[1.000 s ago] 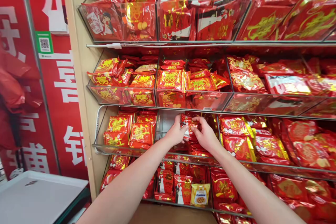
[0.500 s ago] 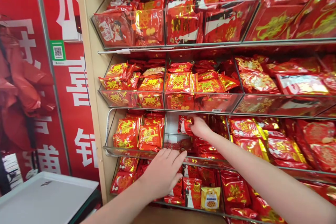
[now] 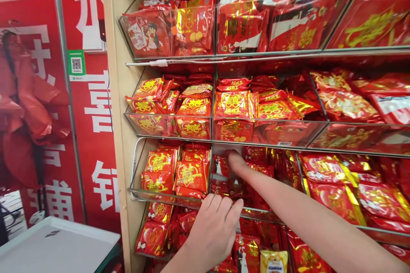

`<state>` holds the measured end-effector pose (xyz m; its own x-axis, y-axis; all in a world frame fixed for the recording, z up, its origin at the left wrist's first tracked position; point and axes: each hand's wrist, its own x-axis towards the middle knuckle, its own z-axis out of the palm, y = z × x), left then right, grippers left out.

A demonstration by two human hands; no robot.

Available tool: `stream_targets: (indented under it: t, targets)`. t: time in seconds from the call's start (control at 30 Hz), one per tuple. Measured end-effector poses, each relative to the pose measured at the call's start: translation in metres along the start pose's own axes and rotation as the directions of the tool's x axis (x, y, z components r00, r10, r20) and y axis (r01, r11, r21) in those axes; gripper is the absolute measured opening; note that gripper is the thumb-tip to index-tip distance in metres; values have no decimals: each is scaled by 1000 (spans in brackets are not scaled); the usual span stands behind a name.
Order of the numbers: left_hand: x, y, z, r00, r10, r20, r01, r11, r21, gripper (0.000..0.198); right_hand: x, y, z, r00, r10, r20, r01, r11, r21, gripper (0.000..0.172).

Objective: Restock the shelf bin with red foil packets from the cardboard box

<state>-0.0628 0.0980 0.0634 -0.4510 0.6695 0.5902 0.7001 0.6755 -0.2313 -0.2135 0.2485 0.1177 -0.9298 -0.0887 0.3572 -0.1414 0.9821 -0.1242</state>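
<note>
wood-sided shelves (image 3: 115,94) hold red packets (image 3: 192,175), a white tray (image 3: 60,247) at lower left. the left hand (image 3: 211,226), loosely curled, is by a bin's clear front lip (image 3: 153,196); the blurred right hand (image 3: 236,163) reaches inside to a white-figured packet (image 3: 221,165), though whether either grips anything i can't tell.

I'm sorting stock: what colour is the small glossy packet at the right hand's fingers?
The small glossy packet is red with white print; the head view shows it best.
</note>
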Motion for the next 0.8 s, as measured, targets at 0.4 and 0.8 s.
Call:
stream_targets:
  t: [0.4,0.8]
  targets:
    - [0,2,8,996,-16,-90,16,1000,3,41,-6,-9,1,993,-103,-49,86,956,-281,22]
    - [3,5,11,989,-52,-142,49,999,-21,36,-5,-6,-2,986,-129,-107,85,935,-345,26]
